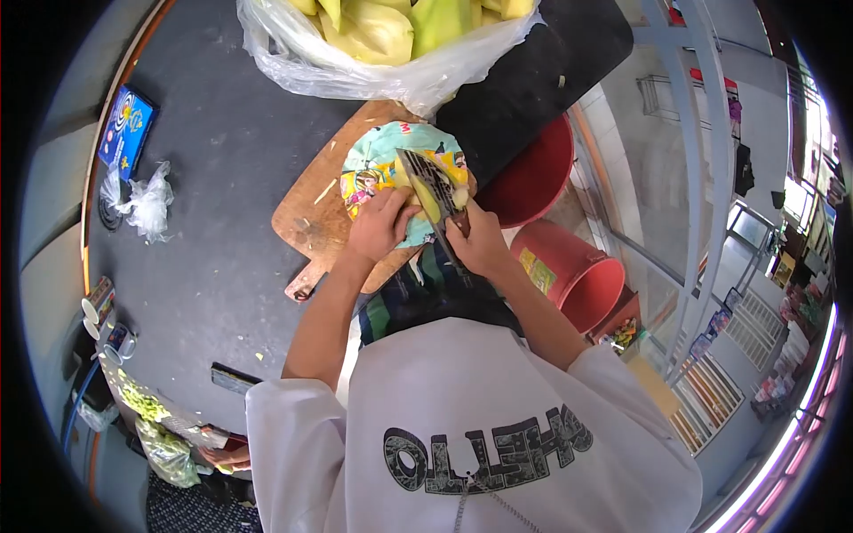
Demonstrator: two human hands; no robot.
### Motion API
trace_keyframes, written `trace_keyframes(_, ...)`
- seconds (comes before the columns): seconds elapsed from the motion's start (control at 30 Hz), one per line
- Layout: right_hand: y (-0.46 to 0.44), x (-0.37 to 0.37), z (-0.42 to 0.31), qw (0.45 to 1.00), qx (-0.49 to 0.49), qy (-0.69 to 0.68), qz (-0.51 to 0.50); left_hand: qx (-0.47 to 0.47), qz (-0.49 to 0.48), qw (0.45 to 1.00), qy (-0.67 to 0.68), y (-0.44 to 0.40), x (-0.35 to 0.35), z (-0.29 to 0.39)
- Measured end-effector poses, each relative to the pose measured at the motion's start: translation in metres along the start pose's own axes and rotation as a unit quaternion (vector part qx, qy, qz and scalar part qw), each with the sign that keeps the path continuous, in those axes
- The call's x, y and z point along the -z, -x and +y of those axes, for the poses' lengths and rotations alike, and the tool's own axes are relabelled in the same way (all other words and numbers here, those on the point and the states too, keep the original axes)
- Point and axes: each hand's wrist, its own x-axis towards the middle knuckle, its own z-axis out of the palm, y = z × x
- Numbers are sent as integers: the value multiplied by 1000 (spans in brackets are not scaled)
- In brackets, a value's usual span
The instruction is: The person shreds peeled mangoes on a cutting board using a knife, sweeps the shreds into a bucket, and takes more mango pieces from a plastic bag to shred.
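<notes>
Shirt: white sleeves and chest (426,382), dark lettering, at 6 o'clock.
Right hand: (484,242) wrapped around the handle of a dark-speckled blade (435,176).
Left hand: (375,229) fingers bent against the pale piece; how firmly, I cannot tell.
Pale piece: (432,202) yellow-green, smooth, centred between both hands, partly hidden by the blade.
Underneath: colourful printed cover (400,135), then wooden board (311,209).
12 o'clock: clear bag (418,84) of pale yellow-green chunks (369,31), crowding the board's far edge.
1 o'clock: black board (577,40).
4 o'clock: red bucket (593,298).
8 o'clock: phone (233,377).
9–10 o'clock: blue box (129,133).
</notes>
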Motion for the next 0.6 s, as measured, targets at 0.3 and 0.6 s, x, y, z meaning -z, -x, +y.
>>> trace_keyframes(0.3, 24, 9, 9, 1000, -19, -6, 4, 18, -25, 1000, -6, 0, 1, 2)
trace_keyframes(0.6, 9, 5, 8, 997, -73, -12, -33, -1, -12, 1000, 3, -1, 0, -2)
